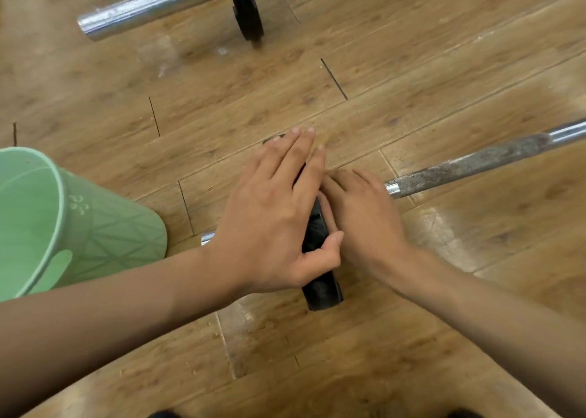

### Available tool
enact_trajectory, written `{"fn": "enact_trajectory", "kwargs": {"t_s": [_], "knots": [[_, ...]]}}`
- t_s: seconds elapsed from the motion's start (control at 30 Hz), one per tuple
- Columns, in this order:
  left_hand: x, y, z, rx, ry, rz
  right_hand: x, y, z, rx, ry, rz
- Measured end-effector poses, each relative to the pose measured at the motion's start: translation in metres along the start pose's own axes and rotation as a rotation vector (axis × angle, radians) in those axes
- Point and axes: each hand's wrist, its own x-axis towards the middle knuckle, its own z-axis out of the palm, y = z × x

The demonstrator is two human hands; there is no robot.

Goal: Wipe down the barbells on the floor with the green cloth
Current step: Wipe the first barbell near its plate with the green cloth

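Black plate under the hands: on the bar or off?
On: the bar shows on both sides of the plate, stub left, shaft right.

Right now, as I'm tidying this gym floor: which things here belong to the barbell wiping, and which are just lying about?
Job: near barbell; its black plate, held by the left hand and touched by the right hand; far barbell. No green cloth shows.
Lying about: green bucket, untouched.
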Motion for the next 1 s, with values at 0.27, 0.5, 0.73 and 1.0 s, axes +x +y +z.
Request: {"fn": "enact_trajectory", "kwargs": {"t_s": [0.27, 0.5, 0.73, 1.0], "knots": [[0.001, -0.007, 0.0, -0.015, 0.017, 0.058, -0.027, -0.001, 0.014, 0.067, 0.079, -0.042], [0.001, -0.006, 0.002, -0.029, 0.039, 0.071, 0.017, -0.006, -0.001, -0.048, 0.016, 0.09], [0.006, -0.013, 0.007, -0.097, 0.069, 0.074, -0.023, -0.002, 0.022, 0.123, 0.203, -0.091], [0.023, -0.04, 0.003, -0.154, 0.0, 0.054, -0.016, 0.001, 0.024, 0.196, 0.261, -0.125]]}}
